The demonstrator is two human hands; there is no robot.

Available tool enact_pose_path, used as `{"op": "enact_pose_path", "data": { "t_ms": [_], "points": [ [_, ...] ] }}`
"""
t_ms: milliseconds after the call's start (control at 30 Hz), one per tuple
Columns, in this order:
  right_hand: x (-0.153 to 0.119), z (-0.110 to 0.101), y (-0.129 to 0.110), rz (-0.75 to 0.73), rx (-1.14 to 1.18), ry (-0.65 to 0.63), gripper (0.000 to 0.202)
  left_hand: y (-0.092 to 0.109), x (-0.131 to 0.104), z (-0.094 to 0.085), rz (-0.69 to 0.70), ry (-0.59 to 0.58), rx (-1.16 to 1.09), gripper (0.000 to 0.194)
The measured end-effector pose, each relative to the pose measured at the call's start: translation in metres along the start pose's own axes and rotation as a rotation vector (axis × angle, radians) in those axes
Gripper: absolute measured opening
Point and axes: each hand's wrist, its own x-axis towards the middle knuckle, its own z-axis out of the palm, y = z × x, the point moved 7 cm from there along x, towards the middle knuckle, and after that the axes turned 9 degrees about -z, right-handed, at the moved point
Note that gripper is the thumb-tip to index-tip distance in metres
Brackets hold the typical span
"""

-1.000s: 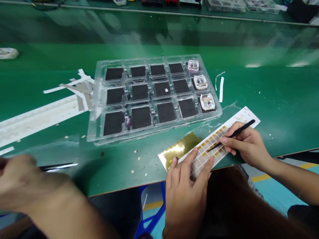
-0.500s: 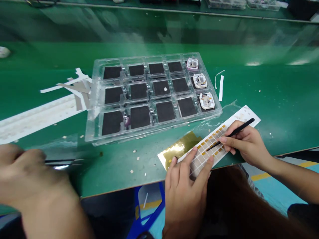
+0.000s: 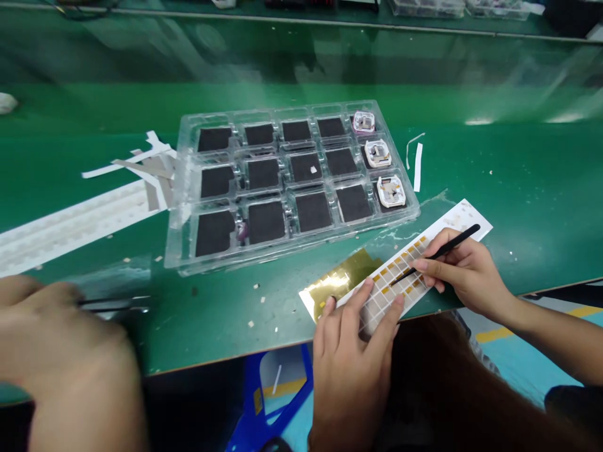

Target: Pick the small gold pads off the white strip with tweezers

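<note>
My right hand [image 3: 61, 339], blurred and close at the left edge, is closed around thin dark tweezers [image 3: 115, 304] that stick out to its right above the green bench. My left hand is not in view. Beyond, a clear plastic tray [image 3: 173, 235] has dark pads in its compartments; white frame-like parts [image 3: 391, 191] sit in its right-hand column. To the left of the tray, a long white strip [image 3: 80, 223] lies under several loose paper strips [image 3: 146, 164]. What the fingers of my right hand touch is hidden.
At the right, another person's hands [image 3: 351, 351] hold down a white sheet [image 3: 471, 216] with a grid and work on it with a black tool [image 3: 455, 242]. Gold film [image 3: 339, 279] lies beside it. Scraps dot the bench; a blue frame [image 3: 254, 402] stands below.
My right hand and the tweezers have shifted slightly left, still blurred. The tray's left end and the paper strips appear slightly farther right. The other person's hands look almost unchanged.
</note>
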Motion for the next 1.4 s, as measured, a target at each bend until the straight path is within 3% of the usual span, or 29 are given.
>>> {"op": "enact_pose_path", "data": {
  "t_ms": [67, 133, 300, 367, 400, 467, 633, 733, 900, 1067, 1400],
  "points": [
    [-0.002, 0.000, 0.001, 0.010, 0.004, 0.020, 0.029, -0.004, 0.001, -0.001, 0.026, 0.021, 0.026, 0.049],
    [-0.007, -0.001, 0.007, 0.027, 0.009, 0.035, 0.032, -0.022, 0.012, -0.013, 0.045, 0.100, 0.053, 0.048],
    [-0.002, -0.003, 0.030, -0.045, 0.024, -0.005, 0.035, -0.093, 0.060, -0.102, 0.055, 0.493, 0.116, 0.045],
    [0.003, -0.004, 0.034, -0.096, 0.027, -0.001, 0.036, -0.101, 0.064, -0.125, 0.057, 0.563, 0.136, 0.047],
    [0.003, -0.004, 0.034, -0.111, 0.029, 0.011, 0.036, -0.098, 0.061, -0.127, 0.062, 0.572, 0.145, 0.047],
    [0.003, -0.004, 0.033, -0.123, 0.048, 0.034, 0.035, -0.081, 0.049, -0.112, 0.079, 0.551, 0.161, 0.047],
    [-0.001, -0.006, 0.015, -0.106, 0.162, 0.067, 0.037, -0.017, 0.013, -0.030, 0.154, 0.420, 0.201, 0.030],
    [-0.002, -0.013, -0.006, -0.087, 0.212, 0.097, 0.036, 0.000, 0.006, 0.000, 0.155, 0.311, 0.199, 0.033],
    [0.019, -0.018, -0.035, -0.122, 0.113, 0.088, 0.038, 0.005, 0.007, 0.000, 0.144, 0.158, 0.161, 0.033],
    [0.042, -0.008, -0.017, -0.059, 0.075, 0.011, 0.038, 0.009, 0.008, -0.008, 0.159, 0.164, 0.141, 0.032],
    [0.044, -0.003, -0.001, -0.020, 0.021, -0.021, 0.034, 0.002, 0.007, -0.005, 0.115, 0.050, 0.092, 0.035]
  ]
}}
